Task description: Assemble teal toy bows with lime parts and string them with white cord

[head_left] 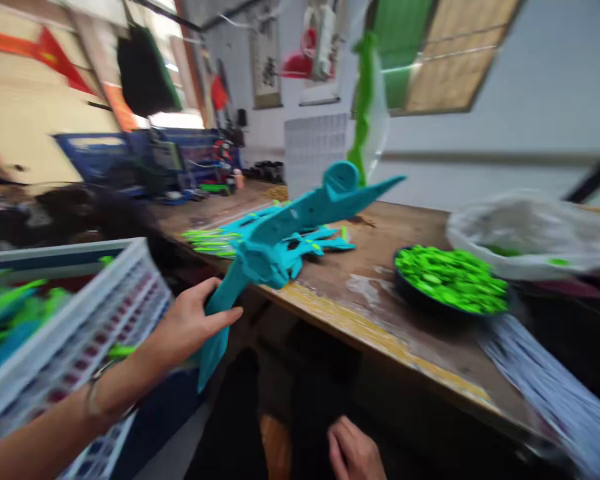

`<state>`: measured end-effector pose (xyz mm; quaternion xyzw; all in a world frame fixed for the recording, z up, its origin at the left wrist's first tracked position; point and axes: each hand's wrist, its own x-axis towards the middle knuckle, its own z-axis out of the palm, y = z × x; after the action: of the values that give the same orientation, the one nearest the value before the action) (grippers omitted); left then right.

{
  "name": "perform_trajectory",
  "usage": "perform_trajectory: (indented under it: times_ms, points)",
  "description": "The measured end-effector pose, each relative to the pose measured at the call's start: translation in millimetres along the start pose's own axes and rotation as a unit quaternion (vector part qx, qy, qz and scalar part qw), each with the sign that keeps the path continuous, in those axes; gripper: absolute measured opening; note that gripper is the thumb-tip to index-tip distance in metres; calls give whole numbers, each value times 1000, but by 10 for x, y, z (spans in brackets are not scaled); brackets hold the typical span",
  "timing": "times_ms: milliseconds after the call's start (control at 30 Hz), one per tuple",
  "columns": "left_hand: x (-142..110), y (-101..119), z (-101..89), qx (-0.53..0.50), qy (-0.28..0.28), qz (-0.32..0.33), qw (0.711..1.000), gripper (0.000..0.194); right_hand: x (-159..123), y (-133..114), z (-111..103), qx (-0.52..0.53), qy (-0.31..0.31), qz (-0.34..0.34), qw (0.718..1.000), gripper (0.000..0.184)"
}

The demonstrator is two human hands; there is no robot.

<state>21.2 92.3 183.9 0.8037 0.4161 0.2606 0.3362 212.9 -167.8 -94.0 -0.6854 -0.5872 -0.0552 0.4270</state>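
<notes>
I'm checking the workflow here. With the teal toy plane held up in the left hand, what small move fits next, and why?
Probably lower the teal toy plane toward the white basket beside the left hand: similar teal and green pieces already lie in it, and the right hand is low and empty.

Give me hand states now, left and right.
Left hand: closed around the tail end of the teal toy plane.
Right hand: holds nothing visible; fingers loosely curled, low by the lap.

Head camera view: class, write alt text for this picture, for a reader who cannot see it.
A person's left hand holds a turquoise plastic toy plane by one end at the edge of a worn wooden workbench, while the right hand rests low, holding nothing. Behind it lie more turquoise parts; a dark bowl of green pieces stands to the right, a white crate to the left.
</notes>
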Motion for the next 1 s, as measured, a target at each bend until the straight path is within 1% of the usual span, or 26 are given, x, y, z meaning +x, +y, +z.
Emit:
perform_trajectory:
  times_ms: [67,133,167,200,233,267,333,433,500,533,600,667,700,767,833,900,1000]
  points:
    - [-10,-53,309,-98,-94,-25,991,42,74,18,-257,-31,-8,10,999,27]
    - [-48,-92,568,-185,-194,-39,963,43,230,15,-558,-66,-14,17,998,26]
    - [-83,-103,676,-220,-231,-44,947,43,329,19,-716,-86,-13,15,996,25]
    - [-129,-113,771,-249,-252,-50,934,44,440,35,-877,-109,-11,8,994,24]
    - [-183,-125,852,-273,-257,-58,925,45,560,69,-1041,-135,-4,0,991,23]
    - [-238,-144,920,-295,-249,-70,920,44,691,127,-1206,-160,8,-6,987,22]
    - [-338,-224,1024,-329,-220,-93,914,38,994,322,-1533,-206,45,2,977,22]
    - [-433,-445,1119,-339,-194,-113,914,35,1543,781,-1946,-258,90,67,960,25]
    - [-475,-613,1153,-328,-176,-119,920,36,1922,1127,-2120,-294,91,121,944,23]
    - [-498,-685,1165,-326,-164,-126,922,36,2093,1288,-2171,-310,83,149,935,21]
    - [-554,-787,1180,-341,-142,-149,917,34,2370,1557,-2203,-338,61,200,918,15]
    - [-626,-827,1188,-366,-131,-171,905,33,2536,1735,-2169,-359,36,246,900,8]
    - [-664,-829,1189,-377,-130,-180,899,33,2581,1794,-2140,-367,24,265,891,5]
    - [-728,-818,1191,-390,-136,-191,890,34,2623,1875,-2090,-378,1,294,878,6]
    - [-767,-812,1191,-401,-148,-193,883,33,2641,1950,-2068,-384,-16,310,870,14]
    - [-786,-823,1191,-415,-158,-189,876,33,2653,2033,-2068,-384,-25,319,866,25]
    - [-803,-849,1197,-438,-158,-185,865,34,2627,2110,-2078,-382,-14,314,869,35]
